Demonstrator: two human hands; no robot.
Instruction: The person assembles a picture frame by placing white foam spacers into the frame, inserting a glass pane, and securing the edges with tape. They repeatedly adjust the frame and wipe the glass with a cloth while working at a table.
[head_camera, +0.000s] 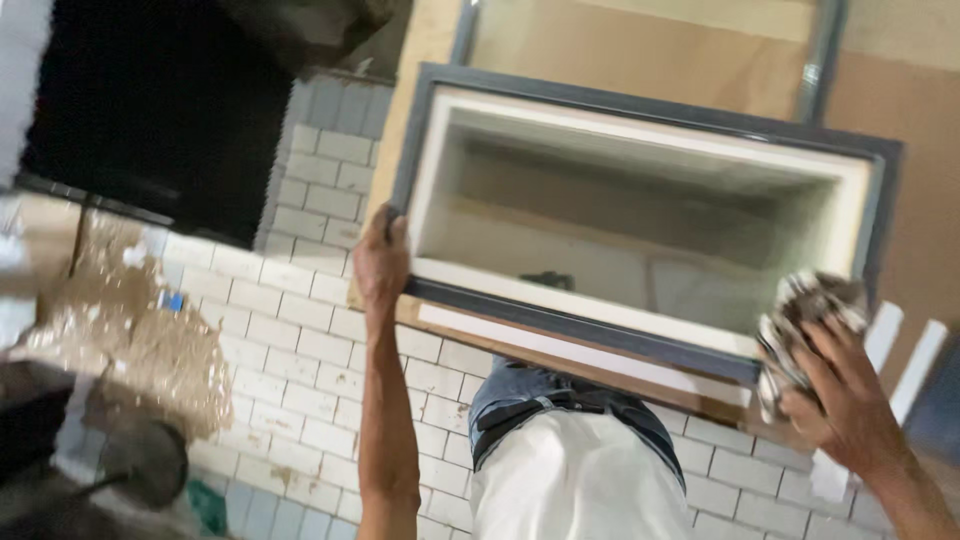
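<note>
Grey-framed and pale inside, one open box-like window frame (640, 215) filled the upper middle of the view, its hollow deep and bare, with a white strip running along under its lower edge. The left hand (381, 262) gripped the frame's lower left corner, fingers (398, 226) curled over the grey edge and the thumb side against the outer face. The right hand (838, 385) was at the frame's lower right corner, its fingers closed around one crumpled grey-white rag (800, 315) pressed against that corner. Between the two hands the whole lower edge of the frame ran free, nothing lying across it. Below the frame lay a floor of small white rectangular tiles (300, 330), open between the left forearm and a brown, patchy stain (150, 345) that spread over the tiles further left. A large dark opening (150, 110) took up the upper left, well apart from the frame. Behind the frame stood a tan board (640, 50), with two grey uprights rising from the frame's top, one on each side. Directly under the frame, between the two forearms, the person's own white shirt (570, 480) and dark belt showed. Two white slats (905, 350) stood just beyond the right hand.
</note>
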